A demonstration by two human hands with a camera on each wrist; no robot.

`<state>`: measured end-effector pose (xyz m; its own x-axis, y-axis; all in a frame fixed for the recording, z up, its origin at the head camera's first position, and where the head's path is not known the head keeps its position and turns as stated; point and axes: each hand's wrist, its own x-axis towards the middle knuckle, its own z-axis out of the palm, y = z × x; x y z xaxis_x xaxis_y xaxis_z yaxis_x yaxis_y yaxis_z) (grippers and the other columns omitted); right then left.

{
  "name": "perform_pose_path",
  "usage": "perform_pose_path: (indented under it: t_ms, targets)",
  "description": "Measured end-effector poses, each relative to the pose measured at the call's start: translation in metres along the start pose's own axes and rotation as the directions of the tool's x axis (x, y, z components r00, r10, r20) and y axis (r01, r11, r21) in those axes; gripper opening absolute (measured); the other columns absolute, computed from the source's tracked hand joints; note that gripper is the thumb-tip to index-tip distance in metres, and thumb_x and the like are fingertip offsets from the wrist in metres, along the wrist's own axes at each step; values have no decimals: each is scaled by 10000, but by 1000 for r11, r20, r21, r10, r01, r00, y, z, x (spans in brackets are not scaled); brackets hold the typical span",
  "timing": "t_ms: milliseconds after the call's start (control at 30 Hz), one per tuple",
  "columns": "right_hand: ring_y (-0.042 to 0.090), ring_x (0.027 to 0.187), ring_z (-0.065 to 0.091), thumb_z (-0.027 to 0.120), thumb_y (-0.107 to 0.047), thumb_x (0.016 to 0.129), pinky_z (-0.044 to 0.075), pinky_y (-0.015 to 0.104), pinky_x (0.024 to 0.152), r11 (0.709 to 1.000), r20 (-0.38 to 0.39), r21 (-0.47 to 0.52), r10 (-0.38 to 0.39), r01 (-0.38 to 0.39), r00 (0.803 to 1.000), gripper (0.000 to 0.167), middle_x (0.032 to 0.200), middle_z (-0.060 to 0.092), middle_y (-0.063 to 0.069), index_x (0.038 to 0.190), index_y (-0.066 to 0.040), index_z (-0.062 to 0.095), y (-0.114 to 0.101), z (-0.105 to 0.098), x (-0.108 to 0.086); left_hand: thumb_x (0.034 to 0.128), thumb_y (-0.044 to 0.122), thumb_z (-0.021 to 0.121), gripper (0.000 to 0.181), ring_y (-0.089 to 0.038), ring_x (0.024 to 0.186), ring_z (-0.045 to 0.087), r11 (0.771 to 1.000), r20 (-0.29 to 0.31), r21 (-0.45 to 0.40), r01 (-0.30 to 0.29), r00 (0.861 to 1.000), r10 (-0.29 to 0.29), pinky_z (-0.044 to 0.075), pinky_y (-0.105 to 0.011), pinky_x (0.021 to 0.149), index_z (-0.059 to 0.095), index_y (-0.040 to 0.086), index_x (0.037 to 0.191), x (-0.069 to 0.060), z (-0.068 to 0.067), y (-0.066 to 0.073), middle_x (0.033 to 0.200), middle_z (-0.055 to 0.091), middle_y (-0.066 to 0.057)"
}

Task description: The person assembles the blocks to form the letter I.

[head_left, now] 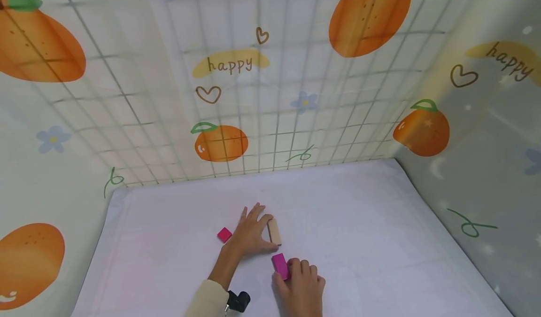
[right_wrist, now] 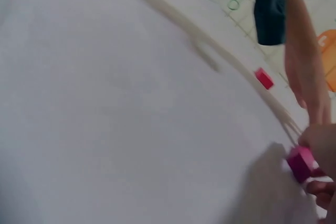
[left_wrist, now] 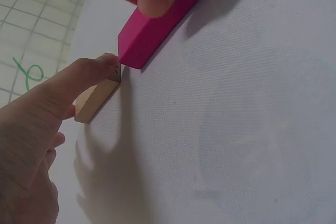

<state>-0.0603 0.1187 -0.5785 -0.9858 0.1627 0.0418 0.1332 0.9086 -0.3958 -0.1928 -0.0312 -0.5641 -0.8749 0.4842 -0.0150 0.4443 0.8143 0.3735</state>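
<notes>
- Brown writing [head_left: 230,64] on the back cloth [head_left: 287,80] says "happy", and the same word [head_left: 509,61] pops up on the right-side cloth [head_left: 477,176], both on yellow smears.
- There are small dark marks [left_wrist: 116,70] on the near end of the wooden block [head_left: 274,232], too tiny for me to read.
- Left hand [head_left: 251,235] reaches forward out of a beige sleeve [head_left: 207,300], thumb and index pinching that block end to end, other fingers fanned apart.
- Right hand [head_left: 302,284] is low, back of the hand up, thumb and fingers clamped on the sides of the pink block [head_left: 280,266].
- Both blocks lie on the white tabletop [head_left: 359,223], wooden one just past the pink one's far end, left thumb tip between them.
- Red block [head_left: 224,235] sits just left of the left hand.
</notes>
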Motion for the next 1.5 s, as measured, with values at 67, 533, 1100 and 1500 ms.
perform_pose_path:
  t_ms: [67, 533, 1100, 1500]
  targets:
    - [261, 908, 479, 760, -462, 817, 434, 497, 766, 998, -2, 8, -58, 58, 998, 500, 954, 541, 47, 1153, -116, 627, 5, -3, 1, 779, 599, 733, 805, -283, 1503, 172, 1000, 3, 2, -2, 1000, 2, 78, -551, 1199, 505, 181, 1428, 0, -1, 0, 1576, 332, -107]
    - [396, 1341, 390, 853, -465, 726, 314, 662, 1069, 864, 97, 52, -504, 502, 858, 736, 1385, 516, 133, 1375, -238, 590, 50, -33, 32, 805, 570, 743, 791, -304, 1498, 190, 1000, -21, -11, -17, 1000, 16, 91, -569, 1191, 513, 152, 1437, -6, -6, -2, 1571, 343, -131]
    - [386, 1445, 251, 869, -360, 741, 254, 695, 1089, 865, 223, 211, -496, 455, 839, 682, 1472, 458, 112, 1364, -273, 608, 53, -31, 45, 787, 590, 754, 819, -261, 1506, 173, 1000, 6, 25, 3, 1000, -3, 92, -552, 1197, 508, 143, 1427, -1, 4, -2, 1579, 340, -84]
    - [379, 1414, 318, 892, -336, 712, 241, 669, 1111, 843, 138, 232, -523, 486, 841, 640, 1392, 518, 114, 1290, -203, 650, 51, -26, 42, 801, 562, 759, 769, -253, 1509, 161, 1000, -6, 8, -27, 1000, 27, 98, -543, 1199, 522, 146, 1403, -5, 5, -7, 1589, 322, -70]
